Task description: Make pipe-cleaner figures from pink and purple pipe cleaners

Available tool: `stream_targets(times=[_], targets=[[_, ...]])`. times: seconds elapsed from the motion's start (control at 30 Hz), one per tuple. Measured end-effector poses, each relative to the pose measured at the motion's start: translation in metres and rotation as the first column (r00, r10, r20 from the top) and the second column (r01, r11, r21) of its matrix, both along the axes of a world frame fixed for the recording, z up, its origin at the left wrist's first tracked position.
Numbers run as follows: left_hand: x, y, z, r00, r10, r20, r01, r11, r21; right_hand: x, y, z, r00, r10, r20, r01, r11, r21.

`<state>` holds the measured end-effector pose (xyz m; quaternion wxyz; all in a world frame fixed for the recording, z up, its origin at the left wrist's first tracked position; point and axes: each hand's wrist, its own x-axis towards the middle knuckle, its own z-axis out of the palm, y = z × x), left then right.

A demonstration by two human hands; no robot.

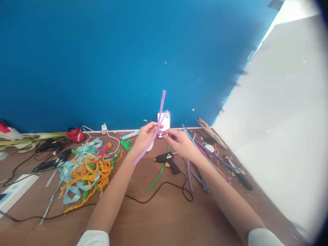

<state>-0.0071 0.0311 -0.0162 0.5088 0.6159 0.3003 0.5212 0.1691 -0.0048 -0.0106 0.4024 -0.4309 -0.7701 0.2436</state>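
Purple pipe cleaners (162,106) are crossed between my two hands, above the table. My left hand (146,138) pinches them near the crossing, with one end hanging down past the wrist and another pointing up. My right hand (179,140) is closed with its fingertips at the short purple part just right of the crossing. Behind the pipe cleaners a lit phone (166,120) leans on the blue wall. Below my hands lies a black hot glue gun (167,160), with a green pipe cleaner (157,179) under it.
Orange twisted pipe cleaners (87,172) and light blue ribbon (73,194) are heaped at left. A white power strip (17,193) lies far left. Coloured pipe cleaners (205,155) and a black-handled tool (243,179) lie at right. The glue gun's cord (153,198) crosses the table.
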Motion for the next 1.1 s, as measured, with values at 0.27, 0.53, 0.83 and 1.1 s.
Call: stream_targets(times=[0.27, 0.53, 0.83, 1.1], targets=[[-0.018, 0.001, 0.008, 0.972, -0.055, -0.228, 0.085, 0.988, 0.127, 0.016, 0.000, 0.006, 0.988, 0.065, 0.138, -0.060, 0.997, -0.040], [-0.017, -0.001, 0.010, 0.911, -0.096, -0.401, 0.111, 0.994, 0.015, 0.019, 0.003, 0.003, 0.957, 0.002, 0.289, 0.002, 1.000, -0.011], [-0.013, 0.000, 0.002, 0.899, -0.111, -0.423, 0.101, 0.994, -0.046, 0.019, 0.004, 0.004, 0.887, -0.102, 0.450, -0.019, 0.966, 0.256], [-0.017, 0.001, 0.006, 0.844, -0.192, -0.502, 0.223, 0.975, 0.003, 0.026, 0.010, 0.003, 0.803, -0.227, 0.552, -0.053, 0.895, 0.444]])
